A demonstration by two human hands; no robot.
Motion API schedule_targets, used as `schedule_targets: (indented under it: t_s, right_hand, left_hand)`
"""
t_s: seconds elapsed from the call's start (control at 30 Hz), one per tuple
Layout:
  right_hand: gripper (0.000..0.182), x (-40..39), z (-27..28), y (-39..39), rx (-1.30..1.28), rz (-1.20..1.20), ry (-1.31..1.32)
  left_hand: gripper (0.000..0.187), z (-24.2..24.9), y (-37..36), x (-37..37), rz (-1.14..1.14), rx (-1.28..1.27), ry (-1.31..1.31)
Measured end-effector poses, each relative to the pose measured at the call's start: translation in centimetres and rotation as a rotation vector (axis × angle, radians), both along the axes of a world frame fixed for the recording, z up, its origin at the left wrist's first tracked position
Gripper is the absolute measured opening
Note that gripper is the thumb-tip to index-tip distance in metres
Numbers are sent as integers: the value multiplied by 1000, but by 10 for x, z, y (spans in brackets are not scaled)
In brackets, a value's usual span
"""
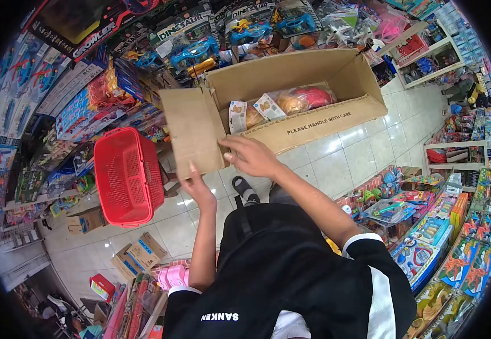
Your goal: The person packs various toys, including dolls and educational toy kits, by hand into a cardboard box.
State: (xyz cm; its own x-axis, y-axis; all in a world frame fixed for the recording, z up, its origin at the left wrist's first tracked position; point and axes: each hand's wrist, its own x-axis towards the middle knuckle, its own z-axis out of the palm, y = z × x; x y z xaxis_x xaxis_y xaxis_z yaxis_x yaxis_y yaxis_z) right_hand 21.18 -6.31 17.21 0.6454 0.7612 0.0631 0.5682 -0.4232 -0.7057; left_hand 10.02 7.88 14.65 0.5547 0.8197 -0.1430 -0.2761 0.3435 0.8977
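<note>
A long cardboard box (319, 127), printed "PLEASE HANDLE WITH CARE", lies open above the floor. Inside it are bagged toys, one red (315, 97) and one golden (292, 102), with white cards on the packs. Its end flap (192, 127) is folded out to the left. My left hand (198, 189) holds the flap's lower edge, with fingertips showing on the cardboard. At the flap's right edge, beside the box corner, my right hand (248, 155) has its bent fingers on the cardboard; some fingertips are hidden.
A red plastic basket (154, 175) stands to the left. Packaged toys (194, 51) line the shelves behind the box, and more toys (415, 254) lie at the right. Flattened cardboard (139, 254) is on the tiled floor (172, 229). My shoe (244, 186) shows below the box.
</note>
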Motion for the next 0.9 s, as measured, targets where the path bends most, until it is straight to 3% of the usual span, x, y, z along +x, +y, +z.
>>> schedule_targets:
  t_s: [0.07, 0.1, 0.13, 0.17, 0.2, 0.27, 0.3, 0.47, 0.53, 0.6, 0.63, 0.73, 0.9]
  right_hand:
    - [52, 1, 0, -2, 67, -42, 148]
    - [54, 5, 2, -4, 296, -93, 502]
    - [56, 10, 3, -8, 524, -141, 855]
    - [61, 20, 3, -16, 613, -99, 1027]
    - [61, 22, 1, -22, 613, -97, 1027]
    - [61, 24, -6, -34, 708, -417, 932]
    - [54, 29, -11, -40, 631, -489, 758]
    - [39, 45, 39, -66, 575, -621, 789]
    - [36, 57, 32, -88, 528, -642, 722]
    - [33, 70, 31, -111, 517, -656, 728]
    - [32, 78, 30, -124, 521, -679, 699]
    - [28, 112, 31, -166, 532, -729, 637]
    - [24, 196, 47, -245, 475, -951, 319]
  left_hand:
    - [32, -4, -8, -1, -214, 246, 199]
    - [33, -13, -11, 0, -353, 229, 183]
    - [34, 3, -16, 9, -429, 462, 117]
    - [36, 19, -20, 19, -503, 694, 52]
    - [36, 26, -24, 23, -502, 694, 53]
    - [40, 31, -30, 29, -656, 1049, 179]
    - [40, 31, -32, 28, -660, 1041, 185]
    - [35, 34, -30, 35, -660, 1071, 231]
    - [26, 35, -26, 41, -653, 1060, 218]
    - [22, 17, -8, 50, -738, 914, 34]
    - [20, 14, -7, 55, -673, 743, -2]
    - [19, 7, 7, 79, -547, 561, 49]
    - [20, -2, 33, 136, -416, 642, 191]
